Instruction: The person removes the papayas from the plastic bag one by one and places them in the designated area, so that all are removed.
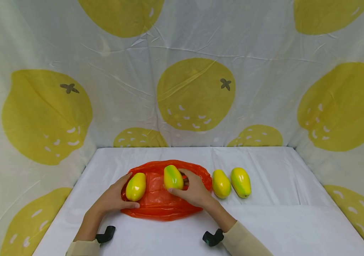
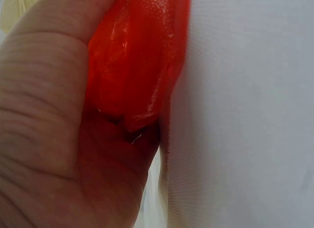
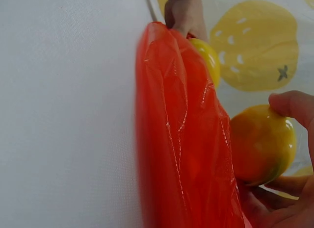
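Two loose mangoes (image 1: 231,183) lie on the white tablecloth (image 1: 281,227) — lemon-print backdrop (image 1: 196,94) behind.

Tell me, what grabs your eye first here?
A crumpled orange plastic bag lies mid-table, and each hand holds a yellow-green toy mango over it: the left hand one, the right hand another. Two more mangoes lie to its right, before a lemon-print cloth backdrop.

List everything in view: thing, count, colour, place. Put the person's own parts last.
mangoes: four, yellow-green; two held over the bag, two on the table to its right.
plastic bag: one, orange-red, flat on the table centre.
tablecloth: one, white, covers the table.
backdrop: white with yellow fruit prints, on three sides.
wrist cameras: two, black.
left hand: grip on the left mango.
right hand: grip on the middle mango.
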Demonstrator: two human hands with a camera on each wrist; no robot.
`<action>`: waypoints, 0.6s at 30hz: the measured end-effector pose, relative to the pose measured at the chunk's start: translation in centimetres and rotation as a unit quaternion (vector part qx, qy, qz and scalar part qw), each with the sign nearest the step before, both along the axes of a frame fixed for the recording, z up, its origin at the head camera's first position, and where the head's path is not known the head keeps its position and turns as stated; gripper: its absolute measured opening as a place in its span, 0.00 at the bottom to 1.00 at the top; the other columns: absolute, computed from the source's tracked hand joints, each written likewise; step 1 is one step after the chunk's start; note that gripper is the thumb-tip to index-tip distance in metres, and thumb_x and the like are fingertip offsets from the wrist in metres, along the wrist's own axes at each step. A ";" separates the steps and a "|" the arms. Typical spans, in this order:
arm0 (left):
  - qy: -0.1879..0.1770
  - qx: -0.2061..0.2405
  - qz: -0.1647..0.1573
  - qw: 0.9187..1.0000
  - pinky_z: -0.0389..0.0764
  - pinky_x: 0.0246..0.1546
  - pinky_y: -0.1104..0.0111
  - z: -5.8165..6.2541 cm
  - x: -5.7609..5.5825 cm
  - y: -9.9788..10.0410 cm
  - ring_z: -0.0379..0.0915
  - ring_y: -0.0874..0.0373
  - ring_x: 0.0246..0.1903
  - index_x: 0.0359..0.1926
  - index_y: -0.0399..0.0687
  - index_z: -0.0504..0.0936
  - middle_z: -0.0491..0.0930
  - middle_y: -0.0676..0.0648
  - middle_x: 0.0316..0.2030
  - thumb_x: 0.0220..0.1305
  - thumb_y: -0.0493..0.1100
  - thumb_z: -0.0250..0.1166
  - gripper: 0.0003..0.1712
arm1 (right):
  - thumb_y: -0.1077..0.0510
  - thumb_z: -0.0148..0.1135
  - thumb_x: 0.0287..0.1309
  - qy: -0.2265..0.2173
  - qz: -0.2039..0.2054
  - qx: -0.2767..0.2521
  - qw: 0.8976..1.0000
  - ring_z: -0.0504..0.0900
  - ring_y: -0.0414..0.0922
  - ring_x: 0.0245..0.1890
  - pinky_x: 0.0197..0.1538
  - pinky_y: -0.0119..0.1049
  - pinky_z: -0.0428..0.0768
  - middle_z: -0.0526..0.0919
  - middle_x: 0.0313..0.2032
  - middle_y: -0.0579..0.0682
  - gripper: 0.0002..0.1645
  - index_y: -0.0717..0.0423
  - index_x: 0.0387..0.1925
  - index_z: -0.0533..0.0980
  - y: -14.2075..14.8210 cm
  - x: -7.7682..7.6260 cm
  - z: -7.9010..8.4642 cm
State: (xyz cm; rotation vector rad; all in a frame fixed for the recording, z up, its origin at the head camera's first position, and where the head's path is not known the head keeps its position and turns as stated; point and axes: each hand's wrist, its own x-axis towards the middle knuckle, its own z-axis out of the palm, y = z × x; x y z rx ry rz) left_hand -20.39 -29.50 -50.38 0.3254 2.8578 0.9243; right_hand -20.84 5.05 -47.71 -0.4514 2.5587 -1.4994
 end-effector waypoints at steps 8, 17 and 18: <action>0.000 -0.001 0.001 1.000 0.68 0.66 0.31 -0.1 0.0 0.0 0.57 0.34 0.74 0.82 0.48 0.50 0.58 0.38 0.78 0.41 0.70 0.81 0.76 | 0.33 0.75 0.52 0.003 -0.012 0.019 1.000 0.78 0.47 0.56 0.52 0.44 0.87 0.76 0.63 0.45 0.51 0.42 0.73 0.66 1.1 0.2 0.3; 0.000 0.006 0.001 1.000 0.68 0.66 0.31 -0.2 -0.1 0.1 0.59 0.35 0.74 0.82 0.48 0.51 0.59 0.39 0.78 0.40 0.70 0.81 0.76 | 0.35 0.76 0.52 0.029 -0.031 0.019 0.999 0.79 0.45 0.54 0.51 0.42 0.87 0.79 0.61 0.44 0.50 0.41 0.73 0.67 2.8 0.1 1.6; -0.001 0.006 0.002 1.000 0.68 0.66 0.32 -0.2 -0.2 0.1 0.59 0.35 0.74 0.82 0.48 0.51 0.59 0.39 0.78 0.39 0.70 0.81 0.76 | 0.35 0.76 0.52 0.031 -0.033 0.017 0.999 0.79 0.46 0.54 0.52 0.42 0.87 0.79 0.61 0.44 0.50 0.41 0.73 0.67 3.0 0.1 1.8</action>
